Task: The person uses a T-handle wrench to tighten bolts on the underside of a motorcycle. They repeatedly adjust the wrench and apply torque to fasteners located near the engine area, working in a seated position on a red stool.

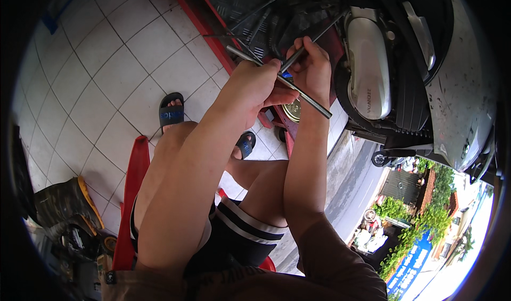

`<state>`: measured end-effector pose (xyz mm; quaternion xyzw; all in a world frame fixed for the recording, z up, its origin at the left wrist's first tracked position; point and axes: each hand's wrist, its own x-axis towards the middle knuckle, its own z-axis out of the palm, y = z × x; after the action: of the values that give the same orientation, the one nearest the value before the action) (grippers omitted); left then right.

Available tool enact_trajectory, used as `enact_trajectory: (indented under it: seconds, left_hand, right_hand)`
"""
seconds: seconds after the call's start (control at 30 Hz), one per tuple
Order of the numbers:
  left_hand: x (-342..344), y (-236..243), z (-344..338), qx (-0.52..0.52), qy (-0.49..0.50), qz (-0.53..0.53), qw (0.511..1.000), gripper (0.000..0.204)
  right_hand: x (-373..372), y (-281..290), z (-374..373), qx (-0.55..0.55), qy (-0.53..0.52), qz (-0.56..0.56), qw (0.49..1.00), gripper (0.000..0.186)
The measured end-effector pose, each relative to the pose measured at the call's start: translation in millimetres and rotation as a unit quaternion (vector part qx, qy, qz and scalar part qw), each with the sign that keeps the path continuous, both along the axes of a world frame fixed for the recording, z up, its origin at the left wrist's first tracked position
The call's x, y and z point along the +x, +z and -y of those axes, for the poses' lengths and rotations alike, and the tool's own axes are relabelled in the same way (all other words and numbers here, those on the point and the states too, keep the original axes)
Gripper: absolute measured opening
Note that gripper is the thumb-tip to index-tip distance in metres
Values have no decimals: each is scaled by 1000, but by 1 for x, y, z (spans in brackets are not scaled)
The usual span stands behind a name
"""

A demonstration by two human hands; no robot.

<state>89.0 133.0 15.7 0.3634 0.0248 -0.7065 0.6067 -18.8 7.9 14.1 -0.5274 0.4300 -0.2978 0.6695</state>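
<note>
A metal T-handle wrench is held in both my hands, in front of the scooter. My left hand is closed around the crossbar near its middle, which slants from upper left to lower right. Beside it my right hand curls its fingers around the shaft, close to where it meets the crossbar. From there the thin shaft runs up and right toward the scooter's underside. Whether its far end touches anything I cannot tell. Behind my right wrist a round gold-coloured object is partly hidden.
A red-edged platform with a dark tread surface lies beyond my hands, with dark rods on it. Under me is a red plastic seat on white floor tiles. Boots stand at lower left. A street runs at right.
</note>
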Motion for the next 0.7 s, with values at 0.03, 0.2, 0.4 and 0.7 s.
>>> enact_trajectory:
  seconds: [0.03,0.2,0.4,0.7]
  left_hand:
    - [-1,-1,0,-5,6,2,1000,29]
    - [-2,-2,2,-26,29,20,999,28]
    - [7,2,3,-102,44,56,992,24]
    - [9,2,8,-104,157,199,962,17]
  right_hand:
    - [0,0,0,-1,-2,1,1000,22]
    - [2,1,0,-7,-4,6,1000,23]
    - [19,5,-3,-16,-39,55,998,25]
    - [27,13,-14,23,91,78,993,28]
